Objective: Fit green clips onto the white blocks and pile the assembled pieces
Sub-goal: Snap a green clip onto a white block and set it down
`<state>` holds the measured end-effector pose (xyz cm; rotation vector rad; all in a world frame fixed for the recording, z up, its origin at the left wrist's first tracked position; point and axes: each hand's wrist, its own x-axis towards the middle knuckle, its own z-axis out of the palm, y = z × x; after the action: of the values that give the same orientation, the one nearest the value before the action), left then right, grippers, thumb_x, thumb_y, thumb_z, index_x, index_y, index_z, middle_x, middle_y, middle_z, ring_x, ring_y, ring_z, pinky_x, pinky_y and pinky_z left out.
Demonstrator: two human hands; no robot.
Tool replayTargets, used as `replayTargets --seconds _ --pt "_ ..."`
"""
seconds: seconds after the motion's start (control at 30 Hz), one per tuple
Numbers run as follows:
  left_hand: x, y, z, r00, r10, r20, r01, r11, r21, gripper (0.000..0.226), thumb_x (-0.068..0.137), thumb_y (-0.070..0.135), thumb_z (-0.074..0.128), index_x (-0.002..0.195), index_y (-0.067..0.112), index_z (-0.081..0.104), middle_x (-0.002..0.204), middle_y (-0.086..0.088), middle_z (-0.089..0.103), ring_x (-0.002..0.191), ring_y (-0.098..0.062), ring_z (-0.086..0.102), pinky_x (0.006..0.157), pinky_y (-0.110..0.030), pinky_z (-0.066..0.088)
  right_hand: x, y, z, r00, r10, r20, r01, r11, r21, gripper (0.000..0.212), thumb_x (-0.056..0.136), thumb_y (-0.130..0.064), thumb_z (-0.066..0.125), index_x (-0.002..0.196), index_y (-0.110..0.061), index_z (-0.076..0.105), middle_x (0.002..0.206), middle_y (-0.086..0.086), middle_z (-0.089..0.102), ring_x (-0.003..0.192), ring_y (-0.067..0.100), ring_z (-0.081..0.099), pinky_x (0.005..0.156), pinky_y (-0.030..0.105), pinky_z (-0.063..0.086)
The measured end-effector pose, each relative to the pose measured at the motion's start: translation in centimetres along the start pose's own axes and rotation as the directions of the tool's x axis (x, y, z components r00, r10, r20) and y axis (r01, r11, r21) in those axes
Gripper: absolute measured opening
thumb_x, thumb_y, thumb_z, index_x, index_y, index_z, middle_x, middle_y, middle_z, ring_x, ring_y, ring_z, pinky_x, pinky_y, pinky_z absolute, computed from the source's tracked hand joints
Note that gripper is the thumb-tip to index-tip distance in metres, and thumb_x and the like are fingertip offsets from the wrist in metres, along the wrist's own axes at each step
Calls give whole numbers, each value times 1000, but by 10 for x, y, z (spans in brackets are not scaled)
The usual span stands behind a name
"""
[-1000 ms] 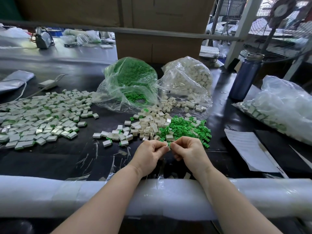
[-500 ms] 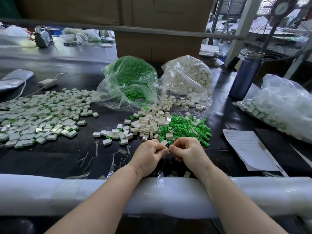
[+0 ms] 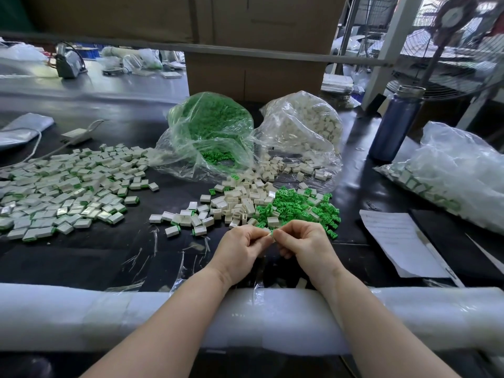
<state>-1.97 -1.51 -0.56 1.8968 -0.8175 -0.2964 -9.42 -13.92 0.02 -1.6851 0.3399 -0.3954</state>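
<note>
Near the front of the dark surface [image 3: 81,257], left hand [image 3: 241,251] and right hand [image 3: 305,248] pinch one small white block [image 3: 270,233] between fingertips, so square the green clip, hidden here, before pressing, then toss it onto the assembled pile [image 3: 62,192] far left.

Bare forearms, unadorned hands [image 3: 275,248]

daylight comes in from the upper right, behind the fan [image 3: 452,20], where the view is washed out pale. the black table [image 3: 81,257] is evenly lit, with a soft sheen at its far left. glare flecks the clear bags [image 3: 300,124] and the foam rail [image 3: 81,317]. straight bars bow near the edges. the centre is sharp; the far background is soft.
</note>
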Motion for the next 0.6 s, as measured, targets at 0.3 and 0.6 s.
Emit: replayTargets --seconds 0.3,0.6 --pt "-2 4 0 999 -46 -18 44 993 -106 12 84 14 65 94 12 72 82 -14 70 72 -22 62 77 -38 53 -1 -1 0 999 -50 6 49 997 57 15 77 -1 71 66 -7 63 51 -2 62 45 4 54 46 15 44" --pt "-1 5 -2 1000 -22 -21 18 986 -167 16 83 6 64 87 20 69 87 3 54 59 -4 48 59 -15 43 2 2 1 998 -31 60 31 1000 7 6 89 -20 59 90 -18 65 69 -8 67 63 1 62 54 14 45"
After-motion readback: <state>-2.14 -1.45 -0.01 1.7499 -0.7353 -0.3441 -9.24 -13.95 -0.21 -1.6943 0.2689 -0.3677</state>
